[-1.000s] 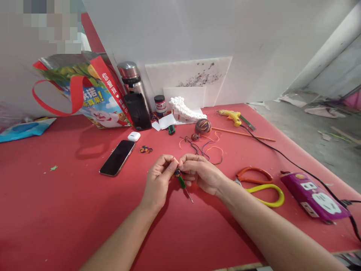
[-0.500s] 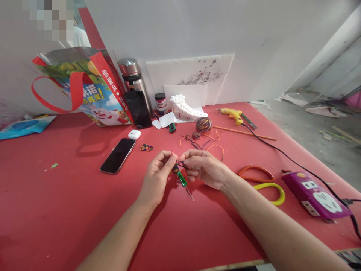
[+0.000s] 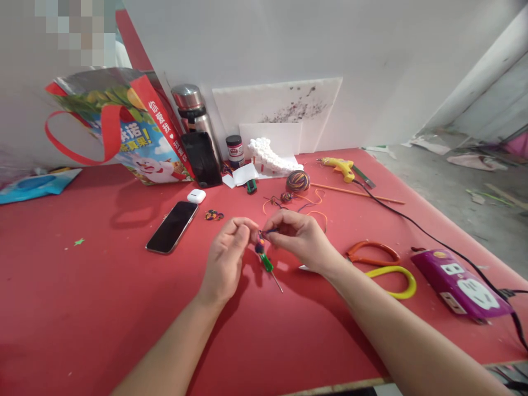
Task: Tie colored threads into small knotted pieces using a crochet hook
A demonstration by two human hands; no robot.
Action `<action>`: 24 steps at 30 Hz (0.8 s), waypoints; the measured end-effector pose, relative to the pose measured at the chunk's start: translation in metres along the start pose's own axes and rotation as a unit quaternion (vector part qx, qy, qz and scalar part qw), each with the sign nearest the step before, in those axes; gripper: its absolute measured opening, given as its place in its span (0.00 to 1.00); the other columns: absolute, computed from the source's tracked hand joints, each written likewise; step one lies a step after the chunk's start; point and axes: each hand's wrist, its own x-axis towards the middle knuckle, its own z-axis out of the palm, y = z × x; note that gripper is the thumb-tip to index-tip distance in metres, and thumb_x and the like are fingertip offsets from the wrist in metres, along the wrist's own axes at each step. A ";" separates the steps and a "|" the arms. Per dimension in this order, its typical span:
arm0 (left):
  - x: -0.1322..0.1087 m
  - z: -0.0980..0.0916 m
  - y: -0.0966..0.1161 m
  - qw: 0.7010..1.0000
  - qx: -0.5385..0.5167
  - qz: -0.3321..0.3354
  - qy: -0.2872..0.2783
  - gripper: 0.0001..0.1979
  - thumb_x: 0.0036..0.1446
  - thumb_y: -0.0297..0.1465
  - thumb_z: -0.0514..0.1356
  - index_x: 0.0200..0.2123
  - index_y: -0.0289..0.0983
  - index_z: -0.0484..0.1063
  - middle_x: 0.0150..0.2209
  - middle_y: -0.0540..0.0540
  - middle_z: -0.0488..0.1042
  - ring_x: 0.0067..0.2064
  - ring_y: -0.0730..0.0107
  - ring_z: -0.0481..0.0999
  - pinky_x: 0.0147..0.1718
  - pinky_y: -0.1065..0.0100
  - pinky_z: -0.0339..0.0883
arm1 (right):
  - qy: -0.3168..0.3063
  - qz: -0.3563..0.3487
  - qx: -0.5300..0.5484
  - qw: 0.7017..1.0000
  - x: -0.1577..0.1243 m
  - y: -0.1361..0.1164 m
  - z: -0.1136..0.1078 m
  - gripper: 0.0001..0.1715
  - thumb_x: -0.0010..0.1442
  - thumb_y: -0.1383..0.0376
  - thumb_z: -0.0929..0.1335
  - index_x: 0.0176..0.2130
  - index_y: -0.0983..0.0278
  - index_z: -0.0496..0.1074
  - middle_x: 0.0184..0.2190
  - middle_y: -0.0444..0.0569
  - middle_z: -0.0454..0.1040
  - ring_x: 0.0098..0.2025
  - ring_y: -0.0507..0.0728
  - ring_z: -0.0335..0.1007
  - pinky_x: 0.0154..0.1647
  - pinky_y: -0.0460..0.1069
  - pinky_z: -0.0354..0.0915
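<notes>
Above the middle of the table, my left hand (image 3: 227, 256) is closed in a pinch on a small multicoloured knotted yarn piece (image 3: 259, 245). My right hand (image 3: 300, 235) pinches a dark yarn strand (image 3: 272, 231) that runs to the same piece, fingertips close to those of the left. Just below lies a green-handled tool (image 3: 267, 264) with a thin metal shaft; its upper end is behind the yarn piece. Past the hands, loose orange and dark yarn (image 3: 315, 213) trails from a multicoloured yarn ball (image 3: 297, 181). Fingertips partly hide the yarn being held.
Scissors (image 3: 406, 280) with orange and yellow handles lie by my right forearm, near a purple power strip (image 3: 462, 283). A yellow glue gun (image 3: 338, 166) and wooden stick (image 3: 363, 193) are behind. To the left are a phone (image 3: 172, 226), earbud case (image 3: 196, 196) and bag (image 3: 144, 143).
My right hand has moved slightly up, drawing the dark strand away from the left fingers. More of the knotted yarn piece now shows, and the scissors' blade tip is visible under my right wrist.
</notes>
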 end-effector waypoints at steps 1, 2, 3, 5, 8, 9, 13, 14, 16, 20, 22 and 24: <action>0.001 0.001 0.001 1.000 -0.027 -0.008 0.010 0.17 0.60 0.47 0.69 0.35 0.39 0.79 0.31 0.49 0.72 0.35 0.72 0.71 0.37 0.72 0.68 | 0.002 -0.036 -0.011 0.999 0.000 0.000 0.000 0.04 0.54 0.67 0.75 0.33 0.62 0.77 0.28 0.42 0.75 0.29 0.51 0.71 0.33 0.48 0.69; 0.001 0.002 0.002 0.998 -0.047 -0.023 0.019 0.18 0.58 0.48 0.70 0.35 0.38 0.80 0.31 0.49 0.72 0.35 0.72 0.71 0.36 0.72 0.68 | 0.003 -0.072 -0.022 0.997 -0.001 0.000 -0.001 0.03 0.55 0.68 0.74 0.33 0.62 0.77 0.29 0.43 0.75 0.32 0.52 0.72 0.36 0.49 0.70; 0.001 0.003 0.003 0.997 -0.057 -0.043 0.024 0.18 0.56 0.47 0.72 0.34 0.38 0.79 0.31 0.49 0.73 0.36 0.71 0.72 0.36 0.71 0.69 | 0.005 -0.106 -0.033 0.994 -0.001 0.000 -0.001 0.03 0.57 0.69 0.73 0.34 0.61 0.78 0.31 0.44 0.76 0.34 0.52 0.73 0.37 0.49 0.70; 0.001 0.004 0.004 0.994 -0.064 -0.086 0.013 0.17 0.52 0.45 0.74 0.34 0.37 0.80 0.33 0.48 0.75 0.36 0.71 0.73 0.37 0.70 0.70 | 0.007 -0.165 -0.058 0.985 -0.002 -0.002 0.000 0.04 0.59 0.69 0.73 0.35 0.60 0.78 0.33 0.45 0.76 0.37 0.53 0.73 0.40 0.50 0.70; -0.001 0.006 0.006 0.992 -0.064 -0.106 -0.016 0.16 0.52 0.43 0.75 0.34 0.37 0.80 0.34 0.47 0.77 0.36 0.70 0.74 0.39 0.68 0.71 | 0.020 -0.193 -0.087 0.977 -0.004 -0.006 0.001 0.04 0.62 0.68 0.73 0.35 0.59 0.78 0.33 0.47 0.76 0.38 0.55 0.72 0.42 0.52 0.70; -0.002 0.007 0.006 0.993 -0.062 -0.104 -0.018 0.15 0.52 0.42 0.75 0.34 0.37 0.80 0.33 0.47 0.76 0.35 0.70 0.74 0.39 0.68 0.71 | 0.024 -0.190 -0.093 0.977 -0.004 -0.007 0.001 0.04 0.62 0.67 0.73 0.34 0.58 0.78 0.33 0.47 0.76 0.38 0.56 0.72 0.42 0.53 0.70; -0.004 0.006 0.007 0.994 -0.049 -0.097 -0.005 0.13 0.48 0.36 0.77 0.32 0.38 0.80 0.32 0.49 0.77 0.35 0.70 0.75 0.39 0.68 0.71 | 0.026 -0.161 -0.089 0.983 -0.005 -0.008 0.000 0.04 0.62 0.64 0.74 0.33 0.58 0.78 0.34 0.48 0.76 0.39 0.57 0.72 0.44 0.54 0.69; -0.004 0.005 0.007 0.994 -0.046 -0.099 -0.002 0.13 0.47 0.35 0.77 0.32 0.38 0.80 0.32 0.49 0.77 0.34 0.71 0.75 0.39 0.68 0.71 | 0.023 -0.154 -0.079 0.985 -0.004 -0.008 0.000 0.04 0.62 0.63 0.74 0.34 0.58 0.79 0.34 0.48 0.76 0.40 0.57 0.72 0.44 0.54 0.69; -0.003 0.003 0.007 0.994 -0.041 -0.103 0.000 0.13 0.46 0.34 0.78 0.32 0.38 0.80 0.32 0.49 0.77 0.33 0.72 0.74 0.38 0.69 0.71 | 0.018 -0.142 -0.051 0.988 -0.004 -0.007 -0.001 0.04 0.62 0.61 0.75 0.34 0.58 0.79 0.35 0.49 0.76 0.41 0.58 0.72 0.45 0.54 0.70; -0.003 0.002 0.005 0.994 -0.040 -0.099 -0.009 0.12 0.47 0.35 0.78 0.32 0.39 0.82 0.33 0.49 0.78 0.34 0.73 0.75 0.39 0.71 0.71 | 0.008 -0.108 0.014 0.994 -0.002 -0.006 -0.003 0.05 0.59 0.61 0.77 0.33 0.59 0.81 0.37 0.49 0.76 0.42 0.57 0.72 0.43 0.53 0.71; -0.003 0.002 0.006 0.995 -0.044 -0.095 -0.008 0.11 0.47 0.35 0.78 0.32 0.39 0.82 0.33 0.49 0.78 0.34 0.73 0.75 0.39 0.71 0.70 | 0.004 -0.096 0.026 0.995 -0.001 -0.004 -0.004 0.05 0.57 0.62 0.78 0.33 0.59 0.81 0.39 0.50 0.76 0.44 0.57 0.72 0.42 0.52 0.71; -0.003 0.002 0.006 0.994 -0.046 -0.095 -0.008 0.12 0.46 0.35 0.78 0.32 0.39 0.82 0.32 0.49 0.77 0.34 0.73 0.75 0.38 0.72 0.70 | 0.003 -0.091 0.020 0.996 0.000 -0.003 -0.005 0.05 0.57 0.61 0.78 0.32 0.59 0.81 0.40 0.51 0.77 0.46 0.57 0.73 0.44 0.52 0.71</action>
